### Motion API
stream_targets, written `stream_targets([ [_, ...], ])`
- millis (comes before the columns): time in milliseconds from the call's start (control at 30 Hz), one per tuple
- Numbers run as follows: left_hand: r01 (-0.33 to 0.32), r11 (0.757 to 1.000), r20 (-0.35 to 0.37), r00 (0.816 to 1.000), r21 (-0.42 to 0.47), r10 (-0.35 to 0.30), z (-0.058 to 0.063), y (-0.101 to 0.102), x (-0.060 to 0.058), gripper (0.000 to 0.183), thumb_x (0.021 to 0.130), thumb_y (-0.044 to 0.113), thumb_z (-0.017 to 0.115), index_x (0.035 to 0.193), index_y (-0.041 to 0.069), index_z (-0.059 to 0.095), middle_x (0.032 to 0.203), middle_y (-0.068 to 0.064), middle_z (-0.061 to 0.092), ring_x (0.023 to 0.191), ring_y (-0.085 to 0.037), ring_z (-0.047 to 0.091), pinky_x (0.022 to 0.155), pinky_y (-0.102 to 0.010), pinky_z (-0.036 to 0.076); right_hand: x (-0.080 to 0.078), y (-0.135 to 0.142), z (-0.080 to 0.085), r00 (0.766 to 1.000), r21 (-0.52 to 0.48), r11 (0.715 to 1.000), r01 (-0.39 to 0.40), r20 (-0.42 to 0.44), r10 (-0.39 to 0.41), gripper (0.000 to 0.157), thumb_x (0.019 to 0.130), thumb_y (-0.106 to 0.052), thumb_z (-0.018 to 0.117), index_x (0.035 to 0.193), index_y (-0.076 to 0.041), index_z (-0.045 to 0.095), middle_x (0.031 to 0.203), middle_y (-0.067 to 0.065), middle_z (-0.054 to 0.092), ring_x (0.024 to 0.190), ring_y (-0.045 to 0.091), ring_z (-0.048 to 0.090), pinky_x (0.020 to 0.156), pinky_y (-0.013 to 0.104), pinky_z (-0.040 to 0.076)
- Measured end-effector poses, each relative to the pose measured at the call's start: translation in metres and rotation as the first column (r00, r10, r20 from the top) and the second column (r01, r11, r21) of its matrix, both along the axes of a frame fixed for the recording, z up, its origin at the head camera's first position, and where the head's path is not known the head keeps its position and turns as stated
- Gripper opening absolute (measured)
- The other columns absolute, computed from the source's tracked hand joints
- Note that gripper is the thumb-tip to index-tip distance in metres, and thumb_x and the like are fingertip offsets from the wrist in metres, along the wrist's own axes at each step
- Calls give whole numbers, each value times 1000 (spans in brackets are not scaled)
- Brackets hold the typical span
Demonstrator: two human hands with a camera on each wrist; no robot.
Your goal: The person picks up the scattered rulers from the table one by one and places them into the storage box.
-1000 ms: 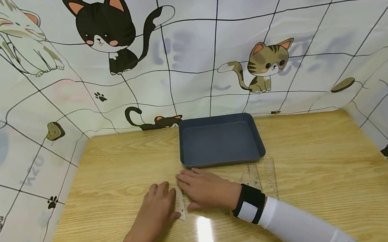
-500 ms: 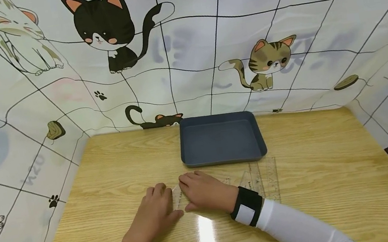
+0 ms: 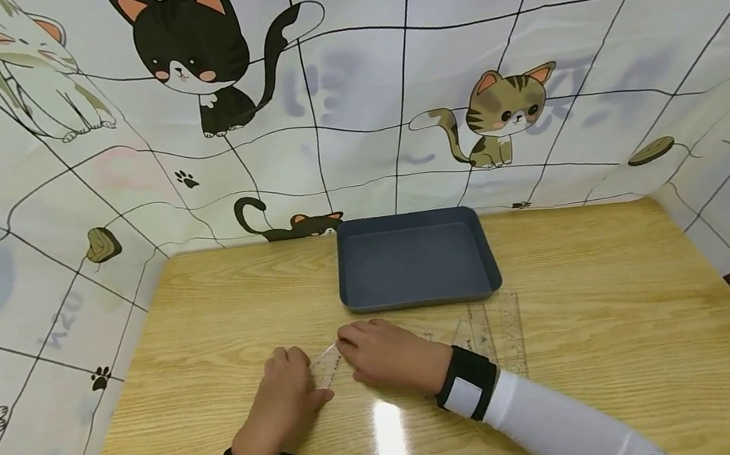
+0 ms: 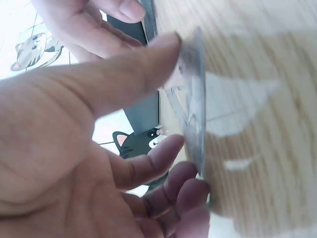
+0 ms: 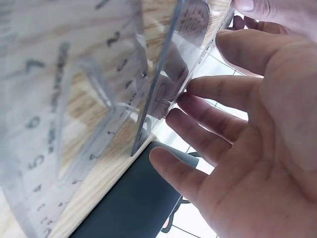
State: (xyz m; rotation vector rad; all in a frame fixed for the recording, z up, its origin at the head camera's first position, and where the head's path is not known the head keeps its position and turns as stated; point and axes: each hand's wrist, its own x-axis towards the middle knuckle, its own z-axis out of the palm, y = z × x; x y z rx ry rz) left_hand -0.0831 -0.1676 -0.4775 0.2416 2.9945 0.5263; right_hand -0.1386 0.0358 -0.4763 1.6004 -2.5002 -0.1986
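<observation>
A clear plastic set square (image 3: pixel 328 368) with printed markings stands tilted between the two hands on the wooden table. My left hand (image 3: pixel 282 401) holds its left side; in the left wrist view the thumb (image 4: pixel 166 47) lies near one end and the curled fingertips (image 4: pixel 173 148) near the other. At its upper right corner my right hand (image 3: pixel 387 354) grips with bent fingers. In the right wrist view the fingertips (image 5: pixel 190 88) meet the plastic edge, and the thumb lies beside it. How firmly the right hand holds cannot be told.
A dark blue-grey tray (image 3: pixel 416 263) stands behind the hands. To the right, a second clear set square (image 3: pixel 464 336), a narrow clear ruler (image 3: pixel 481 328) and a wider one (image 3: pixel 512 335) lie on the wooden table (image 3: pixel 598 318). A cat-patterned cloth walls the sides and back.
The left hand has moved slightly left and its thumb has drawn back. More of the set square shows between the hands, and it leans further over. The right fingers are more bent.
</observation>
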Motion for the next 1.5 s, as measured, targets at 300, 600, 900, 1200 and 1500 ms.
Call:
stream_targets([
  [300,-62,986,134,990,152,42,1,-4,-7,47,70,19,86,96,-2,52,86,-13,45,77,-26,45,64,-38,44,-1,1,-1,997,-24,999,28,69,-27,46,95,-37,60,131,-8,58,128,7,55,117,19,54,87,34,53],
  [600,-102,980,107,991,169,85,2,-10,-6,50,71,16,85,101,-3,50,94,-17,42,82,-32,45,68,-43,47,1,-1,1,999,-48,999,17,50,-14,35,99,-26,54,128,-6,60,125,8,58,113,19,57,87,33,54],
  [900,-133,979,99,988,152,119,0,-17,-9,58,66,24,88,98,-3,48,87,-15,42,72,-27,45,60,-37,43,-1,-1,-4,989,-52,997,61,136,-53,37,100,-24,51,132,-7,58,129,8,55,117,20,54,90,35,53],
  [1200,-123,977,122,987,174,103,1,-20,-12,53,68,23,87,96,-3,51,86,-12,43,69,-24,45,56,-32,39,-1,1,-5,991,-69,996,59,123,-50,38,100,-23,50,134,-7,57,130,8,56,118,20,53,89,36,53],
  [1500,-110,973,106,990,204,90,0,-23,-12,51,68,21,87,95,-3,50,87,-13,39,68,-23,44,56,-33,42,-1,1,-3,986,-74,996,59,157,-47,38,100,-22,51,134,-7,56,130,8,55,120,21,52,91,36,52],
])
